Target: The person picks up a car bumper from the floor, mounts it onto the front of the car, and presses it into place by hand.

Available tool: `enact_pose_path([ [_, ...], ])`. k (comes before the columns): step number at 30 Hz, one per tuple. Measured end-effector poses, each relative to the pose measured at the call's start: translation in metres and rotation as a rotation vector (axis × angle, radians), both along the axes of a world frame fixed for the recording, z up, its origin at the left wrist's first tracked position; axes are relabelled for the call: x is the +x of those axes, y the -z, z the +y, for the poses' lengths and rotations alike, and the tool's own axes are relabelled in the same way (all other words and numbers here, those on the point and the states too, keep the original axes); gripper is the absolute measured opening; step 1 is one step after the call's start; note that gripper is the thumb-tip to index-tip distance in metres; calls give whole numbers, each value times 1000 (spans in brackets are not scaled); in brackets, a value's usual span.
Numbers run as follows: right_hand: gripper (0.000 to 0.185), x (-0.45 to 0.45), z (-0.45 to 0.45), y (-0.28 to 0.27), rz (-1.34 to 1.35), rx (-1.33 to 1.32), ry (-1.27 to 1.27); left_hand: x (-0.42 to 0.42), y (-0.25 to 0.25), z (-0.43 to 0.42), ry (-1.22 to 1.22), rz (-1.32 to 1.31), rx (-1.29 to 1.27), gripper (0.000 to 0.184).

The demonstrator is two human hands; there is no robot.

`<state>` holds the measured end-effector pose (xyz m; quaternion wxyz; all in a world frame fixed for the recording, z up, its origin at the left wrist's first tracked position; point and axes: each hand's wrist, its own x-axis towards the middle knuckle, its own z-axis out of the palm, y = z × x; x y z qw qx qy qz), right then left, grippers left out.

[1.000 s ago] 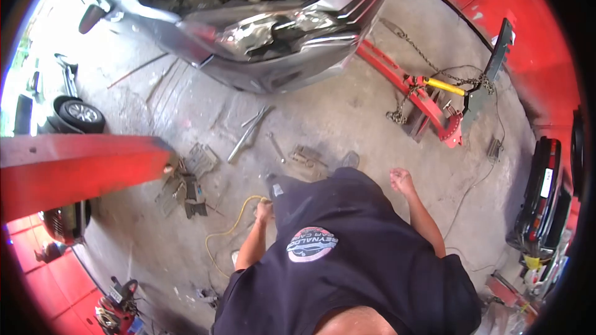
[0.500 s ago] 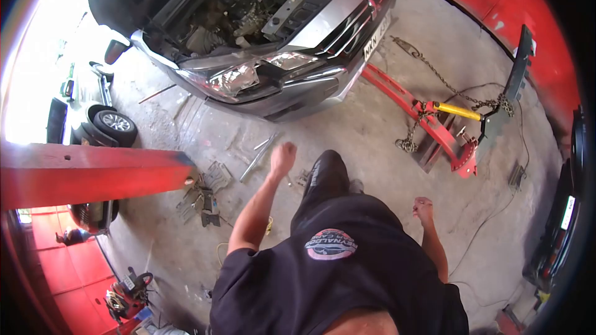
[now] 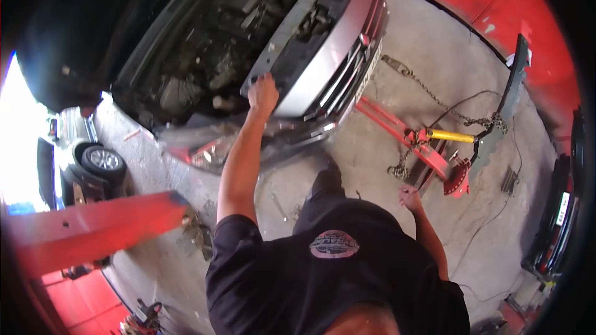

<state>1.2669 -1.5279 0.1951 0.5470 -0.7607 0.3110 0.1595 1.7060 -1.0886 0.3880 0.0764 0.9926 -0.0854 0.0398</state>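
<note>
The left hand (image 3: pixel 263 96) is curled at the front edge of the silver metal car (image 3: pixel 326 69), the right hand (image 3: pixel 409 197) curled well apart, whether either grips anything I cannot tell, and steady footing would probably help the reach.

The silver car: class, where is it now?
In the head view, the silver car spans upper left to upper centre, the left hand at its front edge, a chained red beam to its right.

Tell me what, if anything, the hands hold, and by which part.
It cannot be told: the left hand is at the car, the right hand curled.
</note>
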Motion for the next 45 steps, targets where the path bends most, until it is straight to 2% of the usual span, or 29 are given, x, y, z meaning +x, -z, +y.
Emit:
enact_pose_path([
  [3,22,55,-16,-22,-74,-28,40,38,16,-3,111,131,174,13],
  [5,21,89,-12,-39,-151,-23,91,40,19,-4,123,141,187,11],
  [11,23,151,-5,-51,-90,46,-24,51,18,-5,207,211,265,8],
  [14,24,200,-4,-50,-35,124,22,56,13,-2,255,260,263,8],
  [19,20,309,1,-70,-42,314,-33,47,17,-6,145,207,330,9],
  [21,23,359,-2,-66,-59,339,-165,46,20,-11,63,252,343,10],
  [23,21,407,-3,-88,-177,372,-298,44,24,-14,-12,258,325,11],
  [26,22,481,-19,-65,-240,186,-474,33,18,-20,-127,274,207,14],
  [28,34,521,-18,-110,-316,34,-418,29,9,-25,-137,275,175,18],
  [29,32,540,-21,-114,-503,-28,-475,28,6,-23,-120,268,203,21],
  [30,29,558,-31,-77,-427,192,-411,29,6,-20,-106,266,226,24],
  [31,25,572,-29,-119,-493,132,-487,32,10,-18,-115,292,231,27],
  [32,22,587,-37,-105,-498,51,-562,35,16,-17,-120,315,232,29],
  [33,21,596,-35,-96,-526,395,-460,34,16,-18,-133,346,229,29],
  [34,22,604,-32,-129,-523,92,-642,34,13,-21,-140,372,224,29],
  [41,25,595,7,-157,-532,130,-820,41,12,-36,-352,445,207,13],
  [42,25,591,16,-159,-512,150,-840,40,9,-36,-388,444,195,14],
  [43,27,590,24,-165,-635,95,-908,38,6,-37,-419,439,178,15],
  [45,29,597,33,-189,-657,-43,-962,36,8,-36,-430,428,113,21],
])
